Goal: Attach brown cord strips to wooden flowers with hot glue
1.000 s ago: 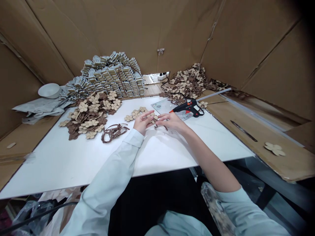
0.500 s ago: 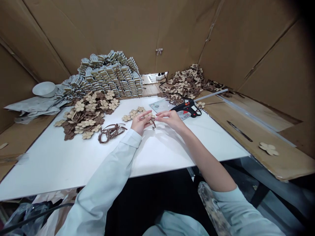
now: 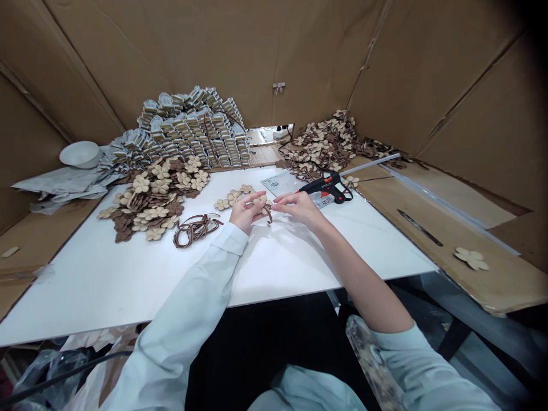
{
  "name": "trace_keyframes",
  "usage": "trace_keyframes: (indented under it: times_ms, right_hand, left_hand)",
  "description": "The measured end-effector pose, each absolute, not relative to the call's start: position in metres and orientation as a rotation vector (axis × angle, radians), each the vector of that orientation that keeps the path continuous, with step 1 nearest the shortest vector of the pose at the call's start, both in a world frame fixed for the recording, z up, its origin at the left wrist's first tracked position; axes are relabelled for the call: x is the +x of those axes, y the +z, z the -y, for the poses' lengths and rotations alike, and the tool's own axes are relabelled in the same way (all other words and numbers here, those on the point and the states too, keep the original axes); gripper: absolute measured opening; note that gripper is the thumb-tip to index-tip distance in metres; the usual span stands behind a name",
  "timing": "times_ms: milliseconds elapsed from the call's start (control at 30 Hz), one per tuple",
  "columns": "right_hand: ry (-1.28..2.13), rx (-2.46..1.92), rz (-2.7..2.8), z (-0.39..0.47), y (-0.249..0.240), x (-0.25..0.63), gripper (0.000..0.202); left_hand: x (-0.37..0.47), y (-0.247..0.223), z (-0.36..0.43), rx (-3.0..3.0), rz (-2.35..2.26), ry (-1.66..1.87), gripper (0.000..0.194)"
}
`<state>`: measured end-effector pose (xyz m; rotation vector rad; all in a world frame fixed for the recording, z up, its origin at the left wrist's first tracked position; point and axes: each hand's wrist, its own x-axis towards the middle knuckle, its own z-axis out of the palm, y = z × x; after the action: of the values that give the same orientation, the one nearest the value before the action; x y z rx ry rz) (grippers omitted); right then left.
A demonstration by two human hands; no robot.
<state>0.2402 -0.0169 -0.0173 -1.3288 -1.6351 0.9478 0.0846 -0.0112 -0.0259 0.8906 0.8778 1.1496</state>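
Observation:
My left hand [image 3: 244,213] is closed on a beige felt flower [image 3: 262,200], held just above the white table. A short brown cord [image 3: 269,213] hangs from the flower with its end curling down. My right hand [image 3: 302,209] comes in from the right, its thumb and forefinger pinched at the cord beside the flower; the exact grip point is small and partly hidden. Just behind my left hand, several beige flowers [image 3: 233,197] lie in a row. A loose bundle of brown cords [image 3: 197,229] rests left of my left hand.
A black glue gun [image 3: 325,186] lies behind my right hand on a clear bag. Brown and beige flowers [image 3: 154,200] are heaped at left, with stacked small grey-and-gold pieces [image 3: 197,134] behind. Flowers with cords [image 3: 321,142] pile up back right. Tweezers [image 3: 419,227] lie on cardboard at right.
Both hands keep nearly the same pose around the flower and cord. The whole view has shifted slightly; little else differs.

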Motion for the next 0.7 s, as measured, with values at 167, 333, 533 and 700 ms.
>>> trace_keyframes:
  times_ms: [167,333,533,700]
  right_hand:
    - [0.975,-1.346,1.633,0.0165,-0.0179,0.2404,0.032]
    - [0.902,-1.355,1.673,0.0172,-0.0187,0.24,0.03]
    - [0.794,-1.418,1.72,0.0183,-0.0182,0.2388,0.037]
    - [0.735,-1.398,1.781,0.019,-0.019,0.2382,0.034]
  left_hand:
    - [0.0832,-0.028,0.0093,0.928,-0.881,1.133,0.048]
    - [0.0824,-0.0309,0.0088,0.988,-0.899,1.12,0.053]
    - [0.0824,-0.0319,0.0089,1.058,-0.905,1.12,0.053]
    - [0.0831,-0.0339,0.0083,1.072,-0.846,1.104,0.053]
